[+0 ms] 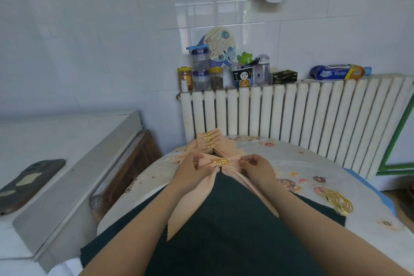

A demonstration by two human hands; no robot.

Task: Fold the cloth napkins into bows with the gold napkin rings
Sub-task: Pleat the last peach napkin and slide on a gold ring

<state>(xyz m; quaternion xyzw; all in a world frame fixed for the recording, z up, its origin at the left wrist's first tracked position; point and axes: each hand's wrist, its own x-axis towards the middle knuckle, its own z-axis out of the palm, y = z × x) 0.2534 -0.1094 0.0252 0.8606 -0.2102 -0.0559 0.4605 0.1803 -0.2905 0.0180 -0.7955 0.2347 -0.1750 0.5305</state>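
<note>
A peach cloth napkin (192, 195) lies on a dark green mat (224, 231), gathered at its top through a gold leaf-shaped napkin ring (220, 161). My left hand (192, 169) pinches the napkin's left loop beside the ring. My right hand (257, 168) pinches the right loop. The napkin's two tails run toward me across the mat. Behind it, several finished peach bows with gold rings (209, 141) lie in a row toward the radiator. A pile of loose gold rings (338, 201) sits at the mat's right edge.
The round table (313, 163) has a floral cover. A white radiator (302, 114) stands behind it, with jars, a cup and packets on top. To the left is a white counter (56, 141) with a phone (26, 184) on it.
</note>
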